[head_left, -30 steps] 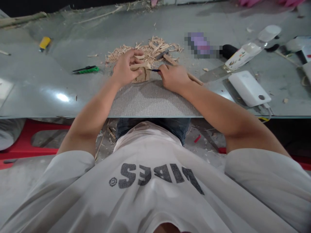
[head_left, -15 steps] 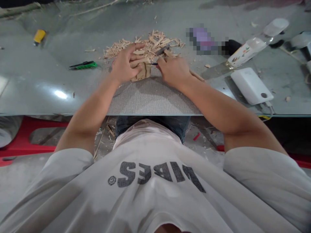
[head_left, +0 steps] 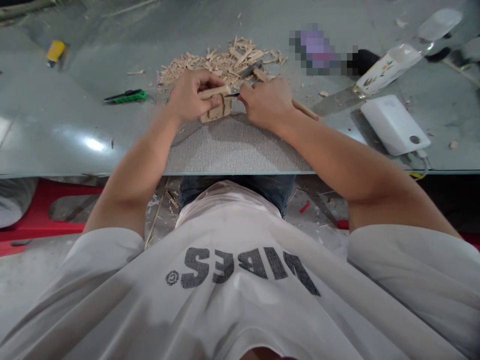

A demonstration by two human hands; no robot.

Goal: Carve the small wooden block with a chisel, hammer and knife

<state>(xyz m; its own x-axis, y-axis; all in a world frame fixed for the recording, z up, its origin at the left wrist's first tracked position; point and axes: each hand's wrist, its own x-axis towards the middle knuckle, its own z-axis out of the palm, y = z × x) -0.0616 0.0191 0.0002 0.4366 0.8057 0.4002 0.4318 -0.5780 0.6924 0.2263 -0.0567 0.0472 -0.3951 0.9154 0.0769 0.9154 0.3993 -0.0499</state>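
Note:
My left hand [head_left: 191,97] grips a pale wooden block [head_left: 217,107] from its left, thumb on the near face and fingers over the far side. Dark lines or grooves run across the block's face. In my right hand [head_left: 264,102], closed, is a slim pointed tool with a dark tip [head_left: 234,95], which looks like a carving knife; the tip is at the block's upper right edge. Most of this tool is hidden by my fingers. Just beyond both hands lies a heap of wood shavings [head_left: 210,64].
A green utility knife [head_left: 129,96] and a yellow object [head_left: 56,52] lie on the left. To the right are a wooden stick [head_left: 305,109], a clear bottle [head_left: 390,67] on its side and a white power bank [head_left: 395,125] with a cable. A grey mat [head_left: 240,150] covers the table's front edge.
My left fingers, spread before, have closed around the wooden block, which is now tilted with its face showing more. The dark tip stays by its right edge. The whole view has shifted slightly.

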